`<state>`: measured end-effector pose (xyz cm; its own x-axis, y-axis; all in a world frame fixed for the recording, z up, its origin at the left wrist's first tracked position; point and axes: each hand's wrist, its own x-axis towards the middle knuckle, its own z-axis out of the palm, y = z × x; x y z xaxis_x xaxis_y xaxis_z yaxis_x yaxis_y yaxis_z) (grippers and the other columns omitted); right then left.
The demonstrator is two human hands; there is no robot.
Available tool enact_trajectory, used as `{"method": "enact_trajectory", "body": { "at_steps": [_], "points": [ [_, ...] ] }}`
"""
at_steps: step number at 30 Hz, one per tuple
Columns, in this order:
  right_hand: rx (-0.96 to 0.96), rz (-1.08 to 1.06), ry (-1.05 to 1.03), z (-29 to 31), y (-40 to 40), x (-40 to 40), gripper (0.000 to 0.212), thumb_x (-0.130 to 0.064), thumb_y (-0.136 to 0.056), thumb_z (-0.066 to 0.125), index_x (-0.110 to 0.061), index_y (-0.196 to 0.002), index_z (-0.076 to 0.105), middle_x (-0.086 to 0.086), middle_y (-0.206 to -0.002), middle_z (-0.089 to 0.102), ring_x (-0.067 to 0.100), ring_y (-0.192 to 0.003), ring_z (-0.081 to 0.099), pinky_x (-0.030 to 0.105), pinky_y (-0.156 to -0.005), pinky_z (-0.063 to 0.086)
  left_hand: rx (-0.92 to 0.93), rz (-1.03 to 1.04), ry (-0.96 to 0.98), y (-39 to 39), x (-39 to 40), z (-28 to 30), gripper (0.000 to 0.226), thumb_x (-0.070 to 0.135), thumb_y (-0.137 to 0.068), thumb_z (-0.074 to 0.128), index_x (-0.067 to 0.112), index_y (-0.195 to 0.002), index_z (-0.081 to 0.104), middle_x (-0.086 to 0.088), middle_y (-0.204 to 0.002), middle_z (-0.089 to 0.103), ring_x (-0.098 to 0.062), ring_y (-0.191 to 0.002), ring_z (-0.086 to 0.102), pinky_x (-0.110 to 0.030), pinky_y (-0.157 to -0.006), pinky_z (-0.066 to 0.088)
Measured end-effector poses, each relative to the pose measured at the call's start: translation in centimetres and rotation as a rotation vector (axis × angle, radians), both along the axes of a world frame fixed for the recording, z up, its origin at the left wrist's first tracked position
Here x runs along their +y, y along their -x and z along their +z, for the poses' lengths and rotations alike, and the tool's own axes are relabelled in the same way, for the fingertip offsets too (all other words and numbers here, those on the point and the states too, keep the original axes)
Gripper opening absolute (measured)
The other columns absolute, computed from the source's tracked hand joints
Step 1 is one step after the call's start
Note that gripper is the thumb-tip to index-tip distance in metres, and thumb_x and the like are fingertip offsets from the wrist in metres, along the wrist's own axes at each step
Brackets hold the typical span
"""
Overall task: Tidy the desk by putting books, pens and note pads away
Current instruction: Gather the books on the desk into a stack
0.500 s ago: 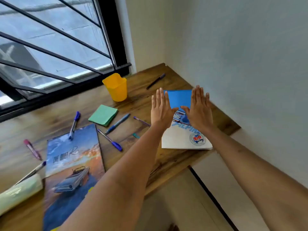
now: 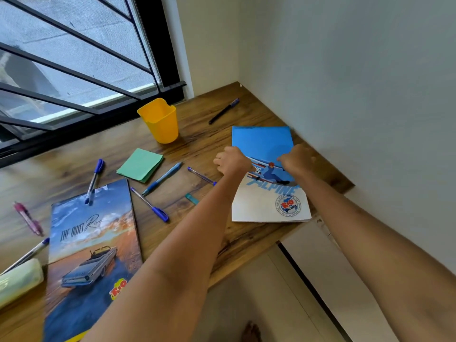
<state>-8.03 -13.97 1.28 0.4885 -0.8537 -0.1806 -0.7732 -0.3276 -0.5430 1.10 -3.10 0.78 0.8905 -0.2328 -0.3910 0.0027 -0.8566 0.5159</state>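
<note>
A blue and white "Alpine" book (image 2: 269,201) lies at the desk's right edge, with a pen (image 2: 262,163) lying across its cover. My left hand (image 2: 232,161) is curled into a fist at the pen's left end. My right hand (image 2: 297,159) is curled at its right end, fingertips pinched onto the pen. A second book with a car cover (image 2: 91,245) lies at the near left. Several loose pens lie between them, among them a blue pen (image 2: 161,178) and a blue-capped pen (image 2: 150,204). A green note pad (image 2: 140,164) sits near the middle and a dark pen (image 2: 223,111) at the back.
A yellow cup (image 2: 159,122) stands at the back by the barred window (image 2: 74,58). A pale green pouch (image 2: 17,280) and a pink pen (image 2: 28,218) lie at the far left. The wall (image 2: 357,95) runs close along the right, and the desk's front edge (image 2: 246,262) drops to the floor.
Both hands were flat and open above the Alpine book; now they have dropped onto it and curled shut around the pen on its cover.
</note>
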Motion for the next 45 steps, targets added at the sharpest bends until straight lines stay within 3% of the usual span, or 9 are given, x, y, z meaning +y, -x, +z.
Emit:
{"method": "enact_trajectory", "body": {
  "at_steps": [4,7,12,20,26,31,36,41,45],
  "points": [
    [-0.215,-0.088,-0.254,0.7,-0.3,-0.6,0.012,-0.004,-0.086,0.066,-0.002,-0.09,0.055,0.015,-0.1,0.063,0.021,-0.075,0.056,0.03,-0.061,0.043,0.197,0.116,0.372,-0.8,0.7,0.0,0.046,0.009,-0.077,0.078,0.002,-0.115,0.052,-0.012,-0.117,0.06,-0.027,-0.108,0.061,-0.038,-0.089,0.053],
    [-0.298,-0.138,-0.329,1.1,-0.7,-0.8,0.025,-0.001,-0.083,0.067,0.004,-0.107,0.061,0.018,-0.115,0.064,0.026,-0.088,0.059,0.03,-0.07,0.045,0.262,0.125,0.598,-0.2,1.2,0.6,0.028,0.008,-0.09,0.063,0.005,-0.116,0.054,-0.013,-0.117,0.065,-0.026,-0.098,0.066,-0.038,-0.078,0.057],
    [-0.314,-0.179,-0.379,2.2,-0.2,-0.7,0.045,-0.016,-0.08,0.075,0.003,-0.117,0.058,0.014,-0.119,0.063,0.031,-0.106,0.062,0.035,-0.082,0.051,0.41,0.136,0.83,0.2,3.2,1.2,0.037,0.007,-0.095,0.054,0.013,-0.13,0.044,-0.011,-0.114,0.064,-0.018,-0.081,0.067,-0.029,-0.058,0.057],
    [-0.195,-0.129,-0.365,3.5,-0.4,-0.7,0.054,-0.006,-0.078,0.076,0.007,-0.125,0.053,0.021,-0.131,0.056,0.033,-0.118,0.055,0.036,-0.09,0.046,0.437,0.376,0.948,1.7,4.0,0.8,0.024,0.007,-0.096,0.053,0.012,-0.119,0.046,-0.014,-0.116,0.062,-0.025,-0.091,0.065,-0.04,-0.076,0.057],
    [-0.214,-0.122,-0.248,2.9,-0.4,-0.7,0.038,0.006,-0.08,0.07,0.004,-0.117,0.063,0.019,-0.124,0.062,0.029,-0.107,0.062,0.037,-0.093,0.052,0.435,0.469,0.777,2.5,3.3,-0.3,0.022,0.008,-0.094,0.058,0.006,-0.112,0.046,-0.016,-0.12,0.062,-0.03,-0.099,0.066,-0.044,-0.085,0.056],
    [-0.157,-0.105,-0.194,1.9,0.4,-0.6,0.03,0.008,-0.085,0.063,0.009,-0.115,0.063,0.023,-0.12,0.063,0.032,-0.108,0.062,0.043,-0.096,0.05,0.117,0.22,0.304,2.3,3.5,-0.5,0.026,0.016,-0.084,0.071,0.008,-0.102,0.054,-0.012,-0.111,0.064,-0.032,-0.1,0.065,-0.044,-0.082,0.058],
    [-0.043,-0.063,-0.153,1.0,0.2,-0.4,0.036,-0.004,-0.088,0.065,0.002,-0.123,0.059,0.019,-0.128,0.06,0.032,-0.115,0.058,0.036,-0.093,0.048,-0.14,0.01,0.053,2.5,3.9,0.1,0.027,0.018,-0.085,0.069,0.01,-0.108,0.057,-0.011,-0.112,0.065,-0.029,-0.097,0.067,-0.038,-0.08,0.058],
    [0.041,-0.032,0.033,-1.4,-0.4,-0.8,0.039,-0.022,-0.076,0.08,-0.001,-0.107,0.069,0.019,-0.111,0.068,0.034,-0.101,0.064,0.043,-0.084,0.055,-0.257,-0.049,0.008,3.1,4.7,0.7,0.022,0.017,-0.088,0.067,0.009,-0.106,0.059,-0.009,-0.108,0.065,-0.027,-0.097,0.064,-0.034,-0.073,0.051],
    [0.049,0.003,0.254,-0.4,-0.5,2.3,0.034,-0.025,-0.081,0.071,0.001,-0.103,0.068,0.021,-0.115,0.063,0.037,-0.107,0.057,0.04,-0.087,0.045,-0.356,-0.035,0.05,3.1,7.0,1.8,0.017,0.016,-0.09,0.064,0.006,-0.103,0.06,-0.012,-0.103,0.066,-0.029,-0.095,0.064,-0.034,-0.066,0.044]
  ]
}}
